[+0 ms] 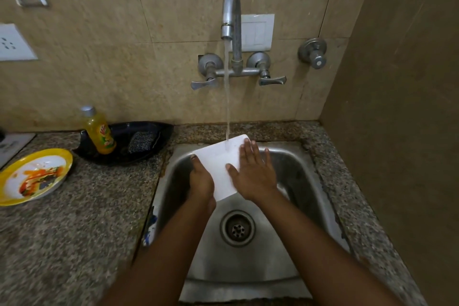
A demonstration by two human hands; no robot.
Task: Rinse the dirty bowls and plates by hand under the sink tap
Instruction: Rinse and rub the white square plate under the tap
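A white square plate [219, 164] is held tilted over the steel sink [298, 181], and the stream from the tap [229, 15] lands on its far edge. My left hand [201, 180] grips the plate's left edge from below, thumb on top. Flat on the plate's right side lies my right hand [254, 171], its fingers straight and spread. On the counter at the left sits a yellow-rimmed bowl [34, 175] with orange food smears.
A black tray [146, 131] behind the counter holds a yellow dish-soap bottle [100, 131] and a scrub pad [141, 141]. Two tap handles [272, 80] stick out from the tiled wall. The sink drain [237, 228] is open. A brown wall closes the right side.
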